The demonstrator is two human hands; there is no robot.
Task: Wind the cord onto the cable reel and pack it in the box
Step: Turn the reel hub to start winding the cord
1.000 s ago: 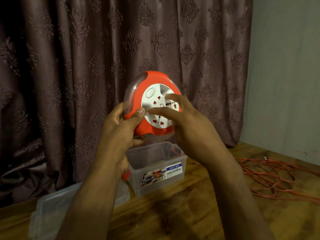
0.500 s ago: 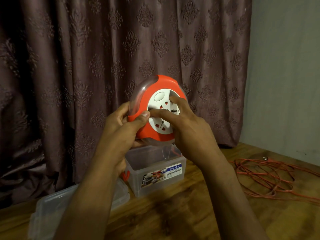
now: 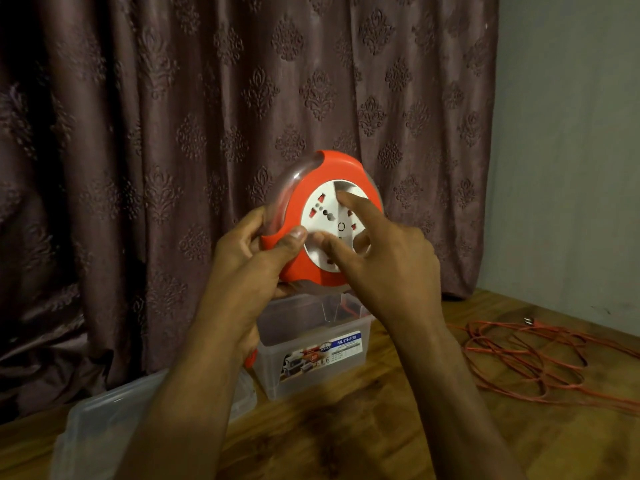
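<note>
Behind everything, a dark patterned curtain, hanging to the level of a wooden table, with a plain grey wall at right. On the table at lower left, a clear plastic lid, lying flat and partly hidden by the left forearm. Spread loose over the right side of the table, an orange cord in tangled loops, well apart from the reel, its plug end just visible near the wall. At centre on the table, an open clear plastic box bearing a "MULTI-BOX" label, directly below the raised hands. Held up in the air above the box, face toward the camera, an orange cable reel with a transparent outer rim and a white socket plate in the middle. Gripping the reel's left edge, the left hand, thumb pressed on the orange front and fingers curled round the clear rim behind. Over the white socket plate, the right hand, index finger stretched out with its tip on the plate's upper part, thumb touching the plate's lower left, remaining fingers loosely bent and closed round nothing.
</note>
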